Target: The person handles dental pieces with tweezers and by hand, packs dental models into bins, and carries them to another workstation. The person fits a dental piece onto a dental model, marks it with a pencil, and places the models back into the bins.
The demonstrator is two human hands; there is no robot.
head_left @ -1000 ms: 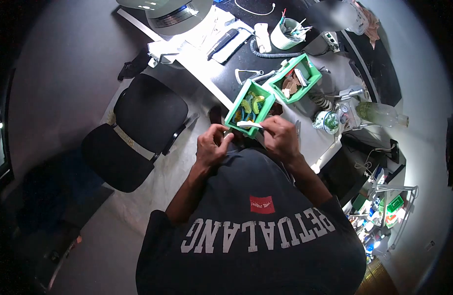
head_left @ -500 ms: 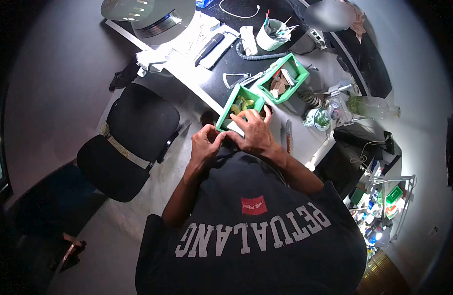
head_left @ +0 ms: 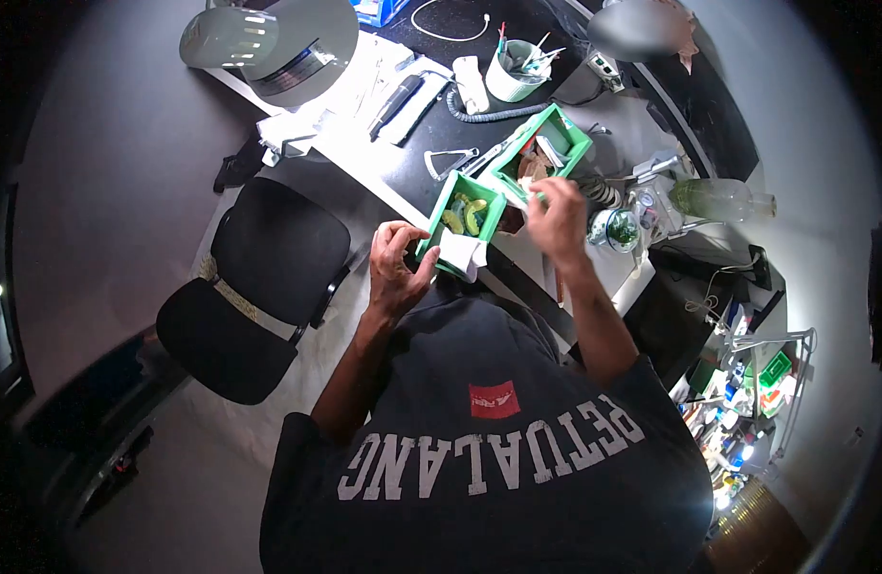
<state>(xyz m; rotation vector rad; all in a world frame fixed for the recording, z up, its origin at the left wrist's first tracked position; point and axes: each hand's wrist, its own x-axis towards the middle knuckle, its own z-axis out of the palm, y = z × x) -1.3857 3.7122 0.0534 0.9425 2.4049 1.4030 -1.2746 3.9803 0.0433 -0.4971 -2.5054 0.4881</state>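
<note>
A green bin (head_left: 433, 218) at the desk edge holds several yellow-green curved pieces (head_left: 465, 212) and a white paper-like piece (head_left: 460, 251) at its near end. My left hand (head_left: 395, 273) is beside its left wall, thumb and fingers apart, fingertips at the rim. To the right, my right hand (head_left: 559, 222) hovers by the near corner of a second green bin (head_left: 577, 153). Its fingers are bent together; blur hides whether anything is between them. Brown pieces (head_left: 534, 169) and white pieces lie in that second bin.
Beyond the bins are a metal caliper-like tool (head_left: 451, 163), a cup of brushes (head_left: 514, 81), a black handpiece (head_left: 396, 105) and a lamp (head_left: 302, 53). A glass jar (head_left: 615, 230) and a bottle (head_left: 714, 199) are on the right. A black chair (head_left: 278, 239) stands at left.
My right hand has left the nearer bin and moved right to the second one, uncovering the yellow-green pieces and white piece. My left hand's fingers have spread slightly beside the nearer bin.
</note>
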